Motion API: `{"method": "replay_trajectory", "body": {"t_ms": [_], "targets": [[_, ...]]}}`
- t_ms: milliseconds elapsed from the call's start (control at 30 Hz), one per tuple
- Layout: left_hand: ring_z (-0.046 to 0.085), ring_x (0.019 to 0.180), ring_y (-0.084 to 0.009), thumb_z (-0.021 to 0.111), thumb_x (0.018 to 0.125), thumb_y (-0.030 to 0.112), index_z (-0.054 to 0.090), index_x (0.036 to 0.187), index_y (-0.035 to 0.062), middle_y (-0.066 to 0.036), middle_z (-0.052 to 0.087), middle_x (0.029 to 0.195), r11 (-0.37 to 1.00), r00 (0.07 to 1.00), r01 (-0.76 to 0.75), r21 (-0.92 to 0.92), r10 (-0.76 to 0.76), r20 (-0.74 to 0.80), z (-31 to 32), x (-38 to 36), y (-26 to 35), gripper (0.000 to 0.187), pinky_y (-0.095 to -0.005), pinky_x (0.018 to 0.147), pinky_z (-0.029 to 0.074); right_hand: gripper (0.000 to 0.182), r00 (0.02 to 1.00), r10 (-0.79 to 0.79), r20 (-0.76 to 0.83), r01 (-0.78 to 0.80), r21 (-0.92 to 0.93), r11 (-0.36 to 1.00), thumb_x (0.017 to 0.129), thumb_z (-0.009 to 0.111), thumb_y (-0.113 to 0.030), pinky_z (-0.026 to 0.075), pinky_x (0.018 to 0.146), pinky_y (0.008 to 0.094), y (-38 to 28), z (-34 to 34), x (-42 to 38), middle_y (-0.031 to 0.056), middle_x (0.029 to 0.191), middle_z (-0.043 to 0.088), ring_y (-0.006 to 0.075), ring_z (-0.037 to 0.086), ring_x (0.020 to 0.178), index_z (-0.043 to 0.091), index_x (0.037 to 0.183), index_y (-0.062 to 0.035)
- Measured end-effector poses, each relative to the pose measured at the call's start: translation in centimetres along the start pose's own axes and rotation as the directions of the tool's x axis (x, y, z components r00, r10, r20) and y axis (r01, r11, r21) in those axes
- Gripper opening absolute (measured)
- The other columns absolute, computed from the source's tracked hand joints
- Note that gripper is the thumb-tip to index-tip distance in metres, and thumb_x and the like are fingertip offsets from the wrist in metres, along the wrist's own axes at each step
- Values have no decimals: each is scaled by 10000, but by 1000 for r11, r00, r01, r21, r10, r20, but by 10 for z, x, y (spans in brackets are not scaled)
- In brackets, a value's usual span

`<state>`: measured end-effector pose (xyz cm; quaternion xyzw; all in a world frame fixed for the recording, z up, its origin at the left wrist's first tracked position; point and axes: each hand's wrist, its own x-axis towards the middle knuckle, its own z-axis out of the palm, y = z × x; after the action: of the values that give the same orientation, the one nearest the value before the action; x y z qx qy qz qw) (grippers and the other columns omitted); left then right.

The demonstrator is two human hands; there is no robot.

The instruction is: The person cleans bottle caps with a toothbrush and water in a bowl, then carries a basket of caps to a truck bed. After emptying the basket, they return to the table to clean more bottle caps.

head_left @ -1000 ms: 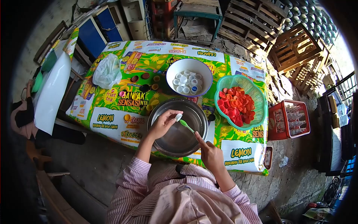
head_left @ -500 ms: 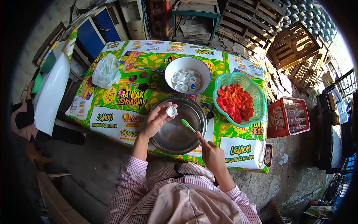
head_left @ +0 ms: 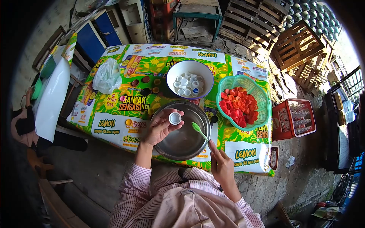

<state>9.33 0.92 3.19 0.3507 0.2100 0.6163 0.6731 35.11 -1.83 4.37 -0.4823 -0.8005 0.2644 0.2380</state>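
My left hand (head_left: 159, 128) pinches a white bottle cap (head_left: 175, 118), its hollow side facing up at me, over the left part of a steel basin (head_left: 182, 153). In my right hand (head_left: 221, 163) is a slim green tool that looks like a toothbrush (head_left: 198, 129). Its green head points up and left over the basin, a short way from the cap. Behind the basin stands a white enamel bowl (head_left: 207, 70) holding several white caps (head_left: 187, 84), one with a blue centre. Right of it, a green plastic basket (head_left: 224, 83) contains a heap of red caps (head_left: 238, 106).
Loose caps in brown, black, yellow and pink lie on the printed table cover (head_left: 106, 131), left of the bowls. A crumpled plastic bag (head_left: 108, 76) sits farther left. Beyond the table's right edge stands a red crate (head_left: 294, 118). Another person (head_left: 26, 121) is at far left.
My left hand has come slightly down, and the cap now faces me more squarely. My right hand has shifted a little right and down with the green toothbrush, farther from the cap.
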Motion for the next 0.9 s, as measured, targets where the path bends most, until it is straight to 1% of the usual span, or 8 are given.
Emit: {"method": "replay_trajectory", "body": {"t_ms": [133,333,400,533,633,700,833,900], "targets": [[520,1045,-265,450,877,63,402,1206,39,-181,432,1225,1000,998,-2,-4,2,65,-1,3,1,333,-333,897,443,457,1000,8,-29,-8,18,1000,809,491,-21,425,487,360,0,3,0,148,722,574,293,556,544,450,1244,-153],[545,1001,-243,489,865,98,391,1205,50,-163,454,1180,1000,1000,20,3,-19,-18,-4,4,-2,357,-319,869,463,456,998,68,-1,-68,98,993,804,476,10,459,569,360,2,12,-7,178,819,597,326,591,647,443,1243,-109],[554,972,-223,483,872,124,403,1167,37,-157,472,1152,998,998,62,34,-61,-35,-3,6,-1,318,-312,857,468,462,995,63,-80,-53,125,991,798,470,26,465,584,356,-7,5,-2,191,847,597,329,599,672,444,1241,-104],[562,933,-202,467,884,158,409,1125,25,-157,491,1125,990,991,133,50,-135,28,-7,10,2,282,-312,835,474,459,992,41,-116,-30,98,995,794,471,32,465,586,358,-19,-4,15,189,869,600,328,600,673,453,1234,-99],[564,907,-188,448,894,175,411,1104,18,-148,508,1085,981,988,144,130,-149,34,-5,13,6,264,-313,820,473,472,994,-8,-113,12,31,999,789,489,22,454,535,340,-23,-6,23,137,774,592,291,577,593,459,1236,-128],[562,908,-185,428,904,180,405,1110,16,-132,520,1042,971,985,150,187,-162,51,-8,13,8,264,-311,815,470,567,979,-150,-138,129,-145,981,745,546,-31,372,395,318,-23,-5,26,39,581,402,189,438,438,435,1266,-226],[562,884,-173,408,913,183,411,1104,14,-111,526,998,953,977,179,243,-201,70,-10,18,15,255,-304,789,470,598,976,-197,-97,170,-237,957,723,555,-62,371,387,313,-21,-9,30,27,594,390,176,433,433,425,1272,-259],[563,843,-157,391,922,189,419,1093,10,-98,533,968,899,963,211,383,-259,77,-11,21,21,249,-291,759,469,639,970,-242,-24,220,-339,915,699,563,-70,380,384,302,-22,-14,32,21,612,402,165,451,442,406,1283,-275]]}}
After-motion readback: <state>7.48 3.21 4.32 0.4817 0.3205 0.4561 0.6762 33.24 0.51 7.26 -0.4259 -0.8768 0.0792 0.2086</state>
